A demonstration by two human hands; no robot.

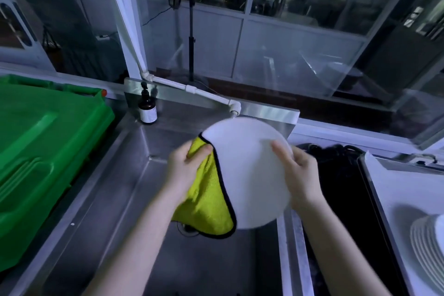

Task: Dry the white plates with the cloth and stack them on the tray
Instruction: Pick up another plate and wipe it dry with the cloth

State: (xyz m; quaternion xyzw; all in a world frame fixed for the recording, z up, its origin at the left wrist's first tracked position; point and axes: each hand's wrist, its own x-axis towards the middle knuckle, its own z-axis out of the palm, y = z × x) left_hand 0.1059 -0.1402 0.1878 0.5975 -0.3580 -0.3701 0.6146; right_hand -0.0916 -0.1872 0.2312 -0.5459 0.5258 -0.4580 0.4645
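A round white plate (249,175) is held tilted over the steel sink (134,175). My left hand (185,166) grips a yellow cloth (206,202) with a black hem and presses it against the plate's left edge; the cloth hangs down below. My right hand (298,173) holds the plate's right rim, thumb on its near face. At the lower right, a stack of white plates (427,247) lies on a white tray (394,190).
A green plastic bin lid (43,156) lies left of the sink. A brown pump bottle (147,108) stands at the sink's back corner, beside a white tap pipe (209,94). A dark basin (341,199) sits between sink and tray.
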